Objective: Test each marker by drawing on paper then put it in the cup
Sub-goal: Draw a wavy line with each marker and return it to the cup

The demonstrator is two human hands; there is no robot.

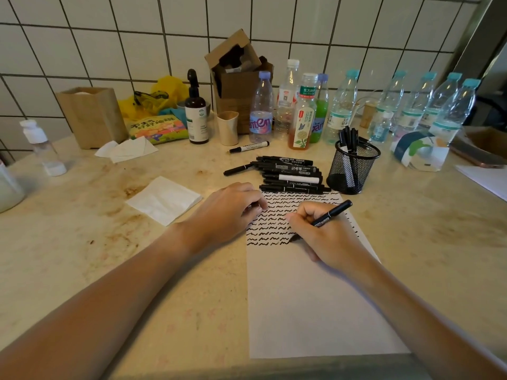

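A white sheet of paper [315, 303] lies in front of me, its upper part filled with rows of black squiggles. My right hand [323, 237] grips a black marker [333, 212] with its tip down on the paper at the end of the lowest row. My left hand [233, 209] rests at the paper's upper left corner, fingers curled around something small and dark that I cannot make out. A pile of several black markers [290, 175] lies just beyond the paper. The black mesh cup [354, 167] stands to the right of the pile with several markers in it.
One loose marker [249, 147] lies farther back and another [237, 169] left of the pile. Bottles [340, 105] line the tiled wall, with a cardboard box [238, 78], a wooden holder [92, 116], a beige cup [228, 128]. A folded napkin [164, 200] lies left.
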